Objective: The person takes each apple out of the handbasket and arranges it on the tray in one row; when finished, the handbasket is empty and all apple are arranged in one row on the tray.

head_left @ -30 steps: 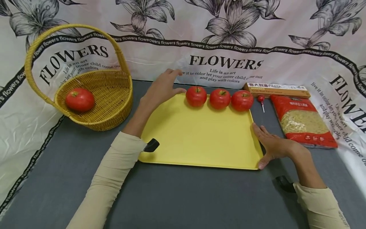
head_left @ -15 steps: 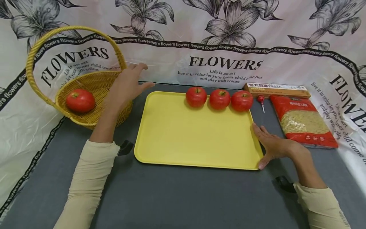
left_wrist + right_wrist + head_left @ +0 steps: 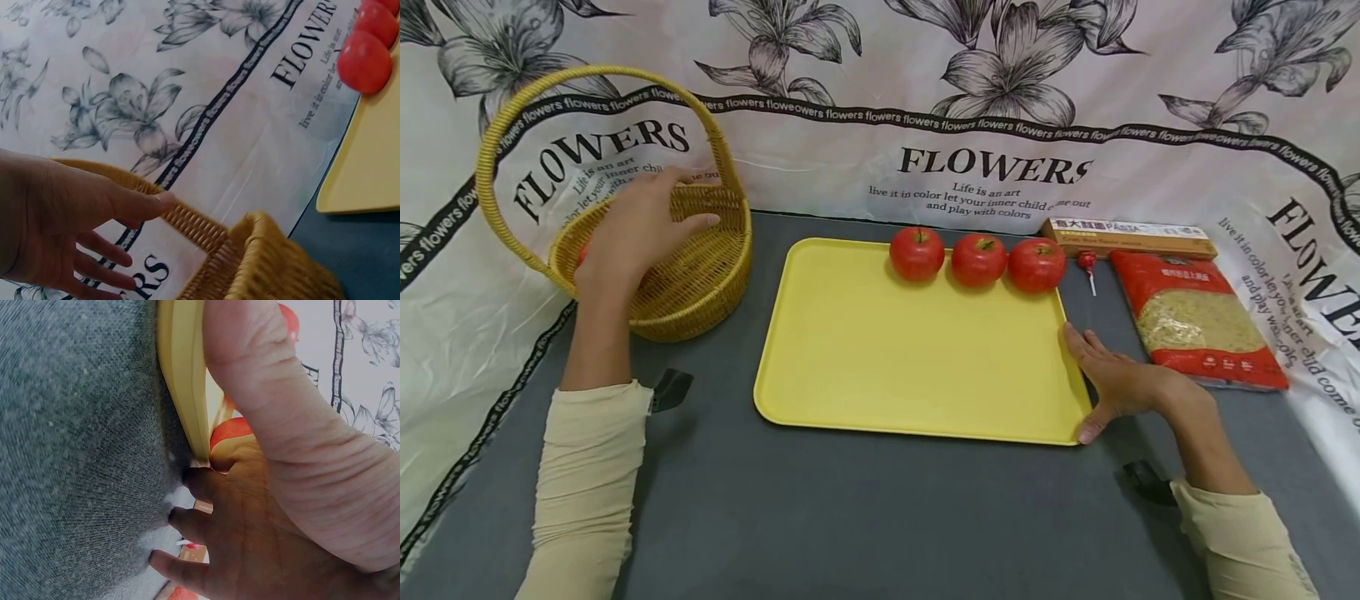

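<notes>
My left hand (image 3: 632,225) is over the yellow wicker basket (image 3: 707,283), under its tall arched handle. Its fingers are spread and hold nothing in the left wrist view. A red apple in the basket is mostly hidden behind this hand; only a sliver shows. My right hand (image 3: 1120,383) rests at the right edge of the yellow tray (image 3: 895,358), fingers extended along the side and thumb at the near corner. Along the tray's far edge sit a left apple (image 3: 917,253), a middle apple (image 3: 978,260) and a right apple (image 3: 1036,265), side by side.
Right of the tray lie a red bag of pasta (image 3: 1202,321), a long pasta box (image 3: 1131,237) and a small red lollipop (image 3: 1086,262). A flower-printed sheet (image 3: 820,158) hangs behind the grey table (image 3: 880,517).
My left hand has moved left from the tray's far left corner to above the basket, now covering the apple in it. The right hand and tray have stayed put.
</notes>
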`<act>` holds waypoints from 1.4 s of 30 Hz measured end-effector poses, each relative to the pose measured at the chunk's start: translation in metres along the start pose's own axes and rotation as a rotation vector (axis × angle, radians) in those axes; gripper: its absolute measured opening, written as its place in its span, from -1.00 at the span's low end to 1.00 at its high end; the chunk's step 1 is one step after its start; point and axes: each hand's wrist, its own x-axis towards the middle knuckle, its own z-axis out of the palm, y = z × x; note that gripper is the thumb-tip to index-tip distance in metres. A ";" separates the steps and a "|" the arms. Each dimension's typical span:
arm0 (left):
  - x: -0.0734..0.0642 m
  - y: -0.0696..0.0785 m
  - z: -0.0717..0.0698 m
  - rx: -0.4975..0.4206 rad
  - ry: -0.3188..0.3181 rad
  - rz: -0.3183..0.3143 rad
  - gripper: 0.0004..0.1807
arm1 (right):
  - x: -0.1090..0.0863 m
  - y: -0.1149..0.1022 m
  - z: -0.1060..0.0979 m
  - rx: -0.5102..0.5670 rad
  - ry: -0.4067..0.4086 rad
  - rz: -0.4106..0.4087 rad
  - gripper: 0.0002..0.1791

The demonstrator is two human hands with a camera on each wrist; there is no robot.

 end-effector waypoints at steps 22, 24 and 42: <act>-0.002 -0.045 -0.004 0.102 -0.326 -0.123 0.10 | 0.001 0.008 0.002 0.034 0.002 -0.009 0.84; -0.002 -0.043 -0.004 0.113 -0.330 -0.077 0.07 | -0.001 0.006 0.001 0.031 0.000 -0.008 0.83; 0.006 -0.057 0.001 0.092 -0.421 -0.069 0.10 | 0.002 0.011 0.001 0.027 0.009 -0.031 0.82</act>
